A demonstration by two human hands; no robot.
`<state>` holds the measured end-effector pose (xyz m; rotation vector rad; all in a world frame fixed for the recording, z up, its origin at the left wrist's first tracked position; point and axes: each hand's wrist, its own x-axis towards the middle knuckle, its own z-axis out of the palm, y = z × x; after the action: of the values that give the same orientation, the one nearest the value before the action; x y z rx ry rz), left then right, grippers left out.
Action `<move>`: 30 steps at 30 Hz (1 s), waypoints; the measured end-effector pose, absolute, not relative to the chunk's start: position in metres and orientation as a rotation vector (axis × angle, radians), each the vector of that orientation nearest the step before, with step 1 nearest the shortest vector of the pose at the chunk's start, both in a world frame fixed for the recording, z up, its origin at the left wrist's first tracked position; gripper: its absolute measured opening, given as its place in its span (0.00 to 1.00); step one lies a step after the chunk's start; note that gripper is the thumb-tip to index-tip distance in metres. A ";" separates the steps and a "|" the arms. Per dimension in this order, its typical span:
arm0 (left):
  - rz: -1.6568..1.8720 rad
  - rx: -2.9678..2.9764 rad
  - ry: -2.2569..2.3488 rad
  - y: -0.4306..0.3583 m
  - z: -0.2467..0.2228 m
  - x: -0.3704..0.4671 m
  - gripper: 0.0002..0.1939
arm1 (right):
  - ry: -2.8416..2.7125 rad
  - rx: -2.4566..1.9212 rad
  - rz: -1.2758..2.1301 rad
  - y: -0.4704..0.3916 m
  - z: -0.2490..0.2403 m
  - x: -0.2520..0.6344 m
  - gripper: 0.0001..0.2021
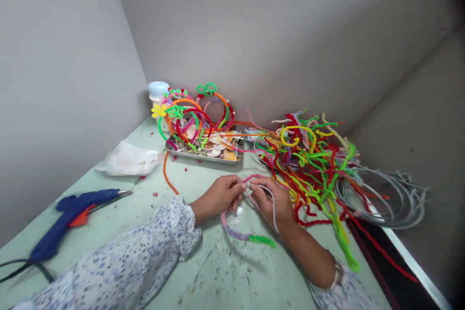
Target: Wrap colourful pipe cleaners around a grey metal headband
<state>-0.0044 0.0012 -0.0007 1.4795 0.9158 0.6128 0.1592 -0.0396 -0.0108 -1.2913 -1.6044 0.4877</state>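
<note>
My left hand (220, 196) and my right hand (273, 202) meet over the pale green table (218, 271), both pinching a headband (238, 232) partly wrapped in pink and purple pipe cleaner, with a green fuzzy end (262, 240). A bare grey stretch of the band curves under my right palm. The fingers of both hands close on the top of the band where the pink wrapping ends.
A heap of loose pipe cleaners (308, 160) lies right of my hands, beside several bare grey headbands (385, 196). A metal tray of shells (203, 147) holds finished bands. A blue glue gun (69, 215) and a plastic bag (127, 159) lie left.
</note>
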 end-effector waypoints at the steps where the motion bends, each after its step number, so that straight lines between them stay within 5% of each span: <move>1: 0.611 1.488 0.922 0.001 0.000 -0.004 0.18 | -1.603 -1.293 0.491 -0.040 -0.011 0.159 0.06; 30: 0.651 1.374 0.860 0.002 0.001 -0.003 0.15 | -1.582 -1.311 0.472 -0.040 -0.005 0.157 0.07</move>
<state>-0.0033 0.0015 0.0008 1.3744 0.8603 0.6508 0.1571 -0.0397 -0.0054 -1.3105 -1.5823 0.4725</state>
